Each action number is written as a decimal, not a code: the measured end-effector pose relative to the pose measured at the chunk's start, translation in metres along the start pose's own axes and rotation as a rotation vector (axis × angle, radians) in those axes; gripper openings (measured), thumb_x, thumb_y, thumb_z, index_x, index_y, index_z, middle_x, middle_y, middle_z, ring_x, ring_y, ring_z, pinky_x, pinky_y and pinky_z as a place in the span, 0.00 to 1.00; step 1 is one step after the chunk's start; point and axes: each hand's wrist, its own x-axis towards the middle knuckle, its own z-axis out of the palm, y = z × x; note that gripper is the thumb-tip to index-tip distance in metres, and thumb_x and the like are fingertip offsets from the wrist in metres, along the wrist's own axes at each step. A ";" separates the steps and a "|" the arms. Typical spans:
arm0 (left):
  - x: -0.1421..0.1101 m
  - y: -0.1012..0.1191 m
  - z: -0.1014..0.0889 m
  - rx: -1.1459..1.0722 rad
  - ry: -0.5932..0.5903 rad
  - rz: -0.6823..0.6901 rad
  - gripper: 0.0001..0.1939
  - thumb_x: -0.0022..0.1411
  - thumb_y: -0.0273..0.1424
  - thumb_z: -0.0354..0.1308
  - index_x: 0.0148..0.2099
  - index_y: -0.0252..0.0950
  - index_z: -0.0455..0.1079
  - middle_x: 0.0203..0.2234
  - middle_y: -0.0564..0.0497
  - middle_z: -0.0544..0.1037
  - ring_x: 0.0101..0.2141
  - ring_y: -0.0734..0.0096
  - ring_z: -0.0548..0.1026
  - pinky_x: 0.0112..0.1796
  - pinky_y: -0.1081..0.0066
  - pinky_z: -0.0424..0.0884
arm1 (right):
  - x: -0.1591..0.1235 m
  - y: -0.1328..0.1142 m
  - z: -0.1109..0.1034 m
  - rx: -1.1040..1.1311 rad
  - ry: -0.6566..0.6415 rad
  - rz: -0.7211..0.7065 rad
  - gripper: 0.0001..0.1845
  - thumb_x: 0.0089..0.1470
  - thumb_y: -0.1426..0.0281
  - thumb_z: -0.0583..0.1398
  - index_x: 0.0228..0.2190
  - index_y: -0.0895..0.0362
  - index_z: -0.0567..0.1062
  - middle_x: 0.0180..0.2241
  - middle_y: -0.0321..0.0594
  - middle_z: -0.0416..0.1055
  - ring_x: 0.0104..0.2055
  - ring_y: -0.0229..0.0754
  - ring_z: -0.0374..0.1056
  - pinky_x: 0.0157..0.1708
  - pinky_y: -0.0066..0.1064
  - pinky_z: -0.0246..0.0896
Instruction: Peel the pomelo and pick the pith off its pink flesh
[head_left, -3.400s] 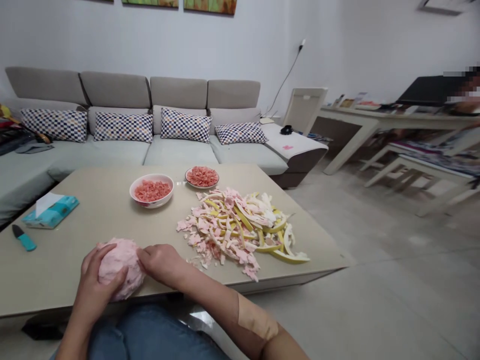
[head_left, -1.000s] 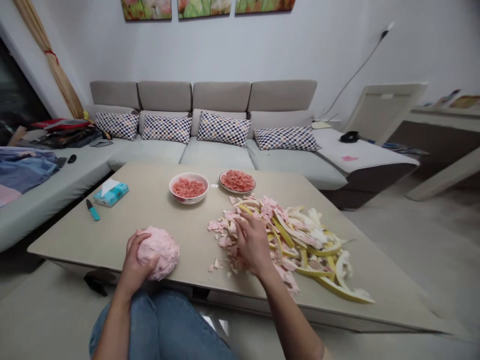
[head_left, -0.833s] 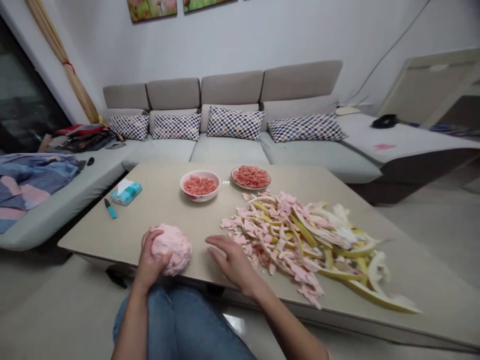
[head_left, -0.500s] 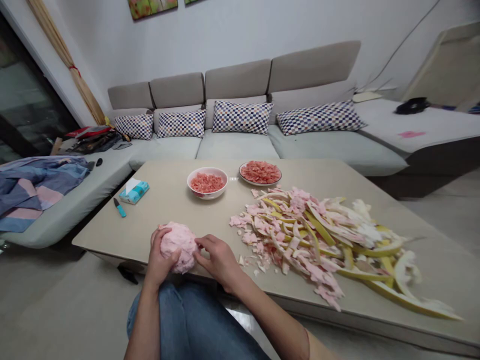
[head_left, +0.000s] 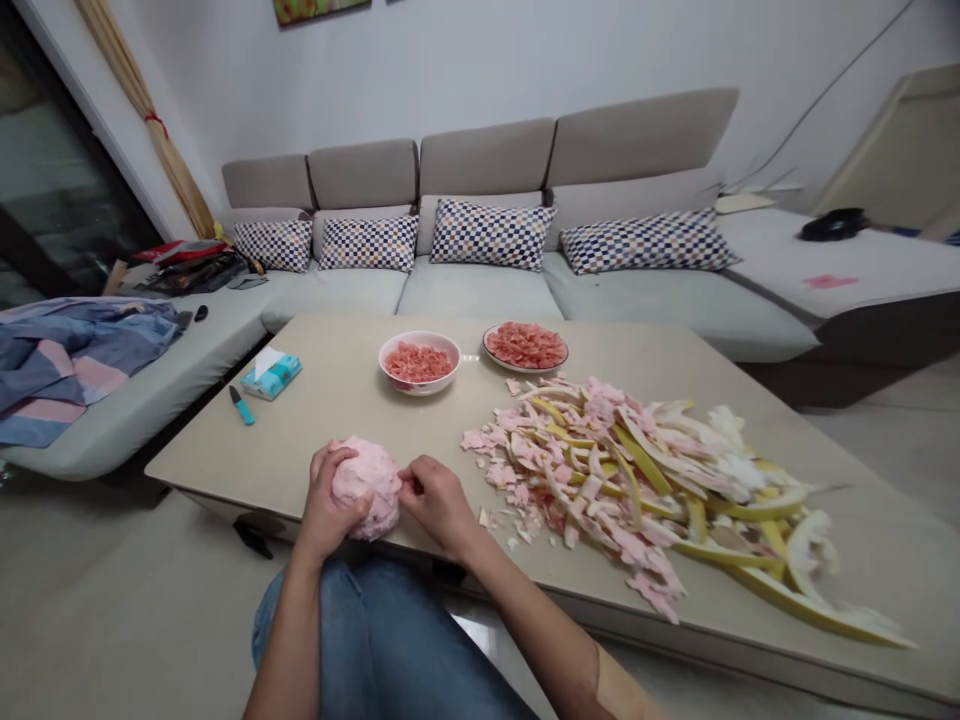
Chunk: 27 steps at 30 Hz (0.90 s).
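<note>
A peeled pomelo [head_left: 369, 484], round and covered in ragged pink-white pith, is held over the table's near edge. My left hand [head_left: 328, 508] wraps round its left side, thumb across the front. At the right side of the fruit, my right hand [head_left: 435, 500] is closed in a pinch against the pith; the fingertips are partly hidden. To the right lies a large heap of yellow-green pomelo rind and pink pith scraps [head_left: 600, 470]. Beyond the hands stand a white bowl [head_left: 420, 387] of pink pomelo flesh and a dark-rimmed plate [head_left: 491, 360] piled with more.
On the left of the low table [head_left: 330, 400] are a blue tissue pack [head_left: 277, 378] and a small teal-handled knife [head_left: 242, 407]. Behind the table runs a grey sofa [head_left: 472, 290] with checkered cushions. Cloth [head_left: 82, 365] lies on its left arm.
The view has shifted slightly. My left hand still holds the pomelo, tipped a little differently. My right hand's thumb and fingers have drawn closer together at its side.
</note>
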 end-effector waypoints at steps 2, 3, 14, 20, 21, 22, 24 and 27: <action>-0.002 -0.001 0.000 -0.003 0.005 -0.010 0.24 0.53 0.30 0.60 0.53 0.41 0.64 0.54 0.44 0.63 0.63 0.54 0.58 0.62 0.52 0.57 | -0.002 0.002 -0.006 0.089 -0.054 -0.029 0.10 0.50 0.80 0.59 0.33 0.58 0.77 0.30 0.38 0.72 0.32 0.37 0.68 0.35 0.27 0.64; -0.002 -0.002 -0.001 -0.006 0.003 -0.013 0.25 0.52 0.29 0.60 0.53 0.41 0.64 0.55 0.44 0.63 0.63 0.54 0.58 0.62 0.51 0.56 | -0.002 0.003 -0.009 0.118 -0.073 -0.037 0.10 0.51 0.79 0.59 0.35 0.57 0.77 0.32 0.38 0.73 0.33 0.36 0.69 0.35 0.27 0.65; 0.001 -0.009 -0.003 -0.025 0.015 0.018 0.24 0.53 0.31 0.60 0.53 0.41 0.64 0.54 0.44 0.64 0.62 0.55 0.60 0.62 0.52 0.55 | 0.008 0.013 -0.003 0.109 0.009 0.076 0.09 0.49 0.79 0.60 0.30 0.58 0.79 0.29 0.39 0.76 0.30 0.38 0.70 0.34 0.28 0.65; -0.005 -0.014 0.000 -0.037 0.063 0.019 0.25 0.55 0.33 0.61 0.55 0.41 0.63 0.55 0.44 0.63 0.62 0.55 0.60 0.63 0.50 0.54 | 0.002 0.036 -0.049 0.018 0.230 0.001 0.12 0.56 0.74 0.54 0.36 0.56 0.78 0.36 0.44 0.77 0.39 0.43 0.72 0.41 0.36 0.69; -0.006 -0.014 0.001 -0.035 0.060 0.020 0.25 0.55 0.33 0.61 0.55 0.41 0.63 0.55 0.44 0.63 0.62 0.54 0.59 0.63 0.50 0.54 | 0.001 0.041 -0.062 -0.039 0.273 -0.022 0.13 0.56 0.74 0.54 0.37 0.56 0.78 0.37 0.45 0.77 0.40 0.44 0.72 0.43 0.37 0.68; -0.006 -0.013 0.002 -0.032 0.056 0.023 0.26 0.55 0.33 0.62 0.56 0.41 0.62 0.56 0.44 0.62 0.63 0.54 0.59 0.63 0.50 0.54 | -0.001 0.045 -0.075 -0.103 0.317 -0.032 0.14 0.56 0.74 0.53 0.38 0.56 0.78 0.38 0.46 0.76 0.41 0.45 0.72 0.44 0.39 0.68; -0.007 -0.012 0.003 -0.030 0.052 0.040 0.27 0.55 0.32 0.61 0.57 0.41 0.61 0.56 0.44 0.62 0.63 0.53 0.57 0.63 0.50 0.54 | -0.003 0.054 -0.099 -0.236 0.399 -0.031 0.14 0.56 0.74 0.53 0.39 0.56 0.78 0.39 0.47 0.76 0.41 0.47 0.72 0.44 0.41 0.68; -0.009 -0.009 0.003 -0.032 0.037 0.064 0.29 0.56 0.31 0.60 0.59 0.42 0.58 0.57 0.44 0.60 0.64 0.55 0.55 0.64 0.51 0.52 | -0.010 0.065 -0.121 -0.417 0.509 -0.022 0.15 0.57 0.74 0.52 0.40 0.59 0.78 0.41 0.53 0.76 0.44 0.50 0.71 0.47 0.44 0.66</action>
